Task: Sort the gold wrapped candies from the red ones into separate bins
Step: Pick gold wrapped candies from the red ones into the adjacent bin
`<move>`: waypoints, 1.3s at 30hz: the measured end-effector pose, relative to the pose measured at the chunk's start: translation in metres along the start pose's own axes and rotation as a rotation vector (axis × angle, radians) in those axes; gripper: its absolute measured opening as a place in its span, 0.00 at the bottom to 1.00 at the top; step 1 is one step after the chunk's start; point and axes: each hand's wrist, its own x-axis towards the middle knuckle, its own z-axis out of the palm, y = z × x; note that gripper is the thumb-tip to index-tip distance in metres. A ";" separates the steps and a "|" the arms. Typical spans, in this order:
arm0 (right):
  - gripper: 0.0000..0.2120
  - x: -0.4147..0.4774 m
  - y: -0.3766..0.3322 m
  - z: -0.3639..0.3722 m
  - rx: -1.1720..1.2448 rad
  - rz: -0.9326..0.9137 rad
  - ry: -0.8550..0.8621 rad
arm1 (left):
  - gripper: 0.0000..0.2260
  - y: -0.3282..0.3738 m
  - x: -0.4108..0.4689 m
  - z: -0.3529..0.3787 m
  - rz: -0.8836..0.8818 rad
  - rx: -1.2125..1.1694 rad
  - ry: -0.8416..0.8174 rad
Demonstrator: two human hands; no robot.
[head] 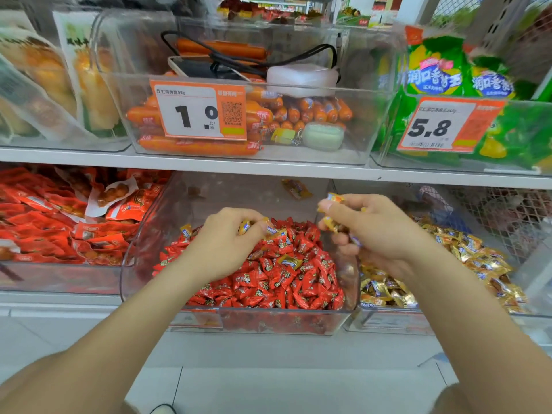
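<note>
A clear middle bin on the lower shelf holds a heap of red wrapped candies with a few gold ones mixed in, such as a gold candy lying on top. The clear bin to its right holds gold wrapped candies. My left hand hovers over the red heap, pinching one gold candy. My right hand is over the wall between the two bins, closed on several gold candies.
A bin of red snack packets stands at the left. The upper shelf carries a clear bin of orange sausages with a price tag, green bags at the right, and packaged corn at the left. White floor lies below.
</note>
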 end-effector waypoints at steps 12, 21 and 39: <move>0.24 -0.005 0.057 -0.133 -1.348 -0.150 0.199 | 0.10 0.134 -0.031 0.087 0.300 -0.024 -0.015; 0.08 -0.028 0.045 -0.169 -0.800 -0.377 0.516 | 0.14 0.171 0.050 0.170 0.273 0.498 -0.153; 0.17 -0.001 0.025 0.017 -1.150 -0.447 -0.259 | 0.15 -0.001 0.032 0.016 0.000 0.354 -0.096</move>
